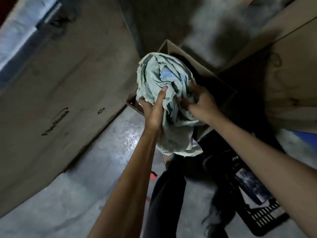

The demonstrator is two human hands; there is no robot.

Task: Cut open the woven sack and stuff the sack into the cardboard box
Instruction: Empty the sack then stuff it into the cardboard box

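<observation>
Crumpled pale-green woven sack point(164, 93) bunched over open brown cardboard box point(204, 73), long axis running toward body. Left hand point(152, 109) and right hand point(200, 102) both clenched in fabric, equally near. Box interior dim, depth unclear. Push: forward and down.

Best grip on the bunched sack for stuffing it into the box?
Grip the woven sack at its gathered middle, from the near side, one hand on each flank, as the left hand and right hand do now. The bundle is crumpled and bulky, with a loose tail hanging below. Fingers dug into the folds keep it compact, and its free top end points at the cardboard box opening.
</observation>
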